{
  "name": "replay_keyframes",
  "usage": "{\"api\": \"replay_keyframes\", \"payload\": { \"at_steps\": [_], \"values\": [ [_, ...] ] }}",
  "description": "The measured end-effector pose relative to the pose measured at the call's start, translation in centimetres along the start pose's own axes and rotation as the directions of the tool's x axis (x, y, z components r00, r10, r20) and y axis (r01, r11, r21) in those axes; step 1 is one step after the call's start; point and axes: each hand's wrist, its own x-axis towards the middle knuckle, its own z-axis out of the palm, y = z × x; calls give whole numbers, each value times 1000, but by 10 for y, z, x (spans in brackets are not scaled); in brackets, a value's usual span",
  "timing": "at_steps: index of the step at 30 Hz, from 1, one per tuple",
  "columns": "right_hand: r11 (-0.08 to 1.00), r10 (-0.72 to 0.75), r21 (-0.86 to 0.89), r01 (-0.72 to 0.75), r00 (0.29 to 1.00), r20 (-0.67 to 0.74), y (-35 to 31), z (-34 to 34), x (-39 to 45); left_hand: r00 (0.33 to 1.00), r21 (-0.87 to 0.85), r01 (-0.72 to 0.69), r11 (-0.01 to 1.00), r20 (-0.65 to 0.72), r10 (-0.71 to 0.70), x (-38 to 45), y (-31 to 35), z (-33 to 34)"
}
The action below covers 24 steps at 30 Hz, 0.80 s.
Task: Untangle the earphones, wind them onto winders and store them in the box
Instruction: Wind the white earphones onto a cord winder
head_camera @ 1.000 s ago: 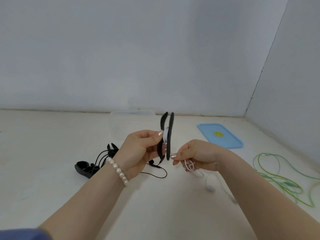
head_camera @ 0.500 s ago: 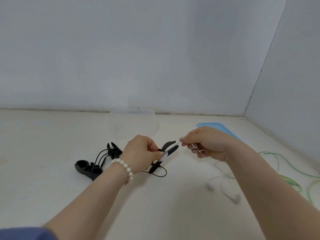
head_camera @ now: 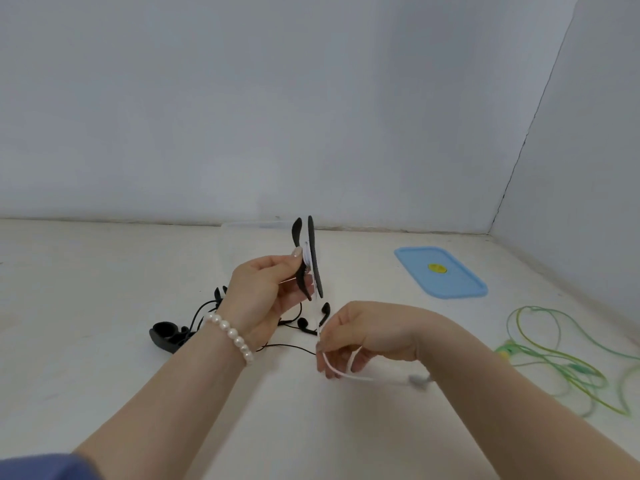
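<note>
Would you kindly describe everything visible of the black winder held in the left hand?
The black winder is two thin matte flanges, seen edge-on and upright above the table, with white cable wound between them. The left hand pinches it at mid-height; the cable runs down to the right hand.

I see my left hand (head_camera: 266,289) holding a winder (head_camera: 309,258) upright above the middle of the desk (head_camera: 86,341), my right hand (head_camera: 363,337) just below and right of it. A second winder (head_camera: 166,336) and earphones (head_camera: 301,323) lie behind my left wrist. A lid (head_camera: 441,271) lies toward the far right corner; another cable (head_camera: 561,362) lies along the right edge.
</note>
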Motion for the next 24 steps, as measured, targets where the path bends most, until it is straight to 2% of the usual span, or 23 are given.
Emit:
{"api": "replay_keyframes", "payload": {
  "at_steps": [5,7,9,12,16,19,22,24],
  "values": [
    [985,104,150,-83,985,-136,11,-11,3,994,27,46,999,100,-48,-6,4,3],
    [971,145,216,-100,968,-203,15,-18,1,979,125,79,989,179,-100,-9,6,4],
    [938,165,339,-70,951,-260,18,-27,-2,960,310,72,948,237,-151,-12,3,3],
    [866,151,499,24,939,-308,21,-42,-12,962,547,17,837,218,-162,-10,-4,2],
    [863,89,502,60,960,-266,20,-47,-19,967,622,-7,783,204,-154,-6,-6,-1],
    [822,75,564,79,966,-246,21,-50,-19,967,679,-37,733,210,-146,-4,-7,-5],
    [770,62,620,152,949,-309,21,-57,-23,987,760,-91,644,155,-43,1,-14,-9],
    [790,-12,575,212,943,-332,16,-54,-27,993,799,-119,589,99,65,5,-17,-11]
  ]
}}
